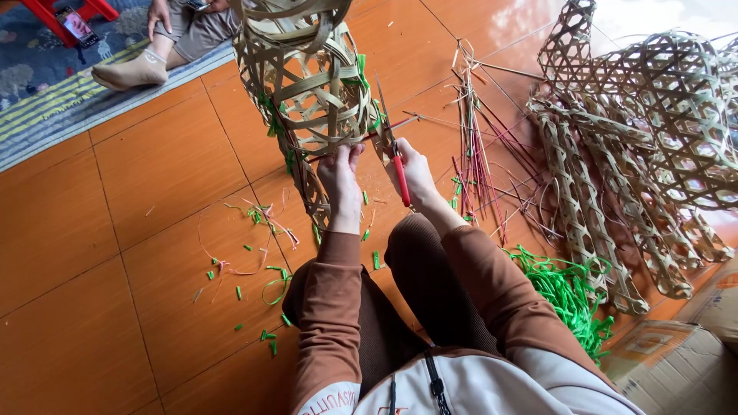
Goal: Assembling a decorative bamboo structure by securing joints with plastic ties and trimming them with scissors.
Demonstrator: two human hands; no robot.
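The orange tiled floor (115, 253) carries everything. Largest upon it, at the far right edge, a heap of flat open-weave bamboo lattice panels (653, 131) is spread, w/ long woven bamboo strips (584, 207) fanned out below it. At the top centre, a tall half-woven basket of pale bamboo slats w/ green ties (315, 84) is stood approx. upright, touching the floor just in front of the knees. At the bottom right corner, a brown cardboard box (676, 353) is seen, flaps partly open; an orange printed patch shows on its side. Beside it, a tangle of bright green plastic strapping (569, 296) is piled. At the top left corner, a grey patterned rug w/ yellow stripes (46, 84) is laid; another person's socked foot (131, 71) rests on it, near a red plastic stool (69, 11).

Btw. basket and lattice, a bundle of thin reddish sticks (480, 154) is scattered. Small green offcuts (261, 300) are strewn at left of the knees.

The left hand (342, 180) is closed on the basket's lower slats, fingers pinched. The right hand (415, 177) is wrapped round red-handled scissors (400, 173), blades pointed up at the basket's edge.
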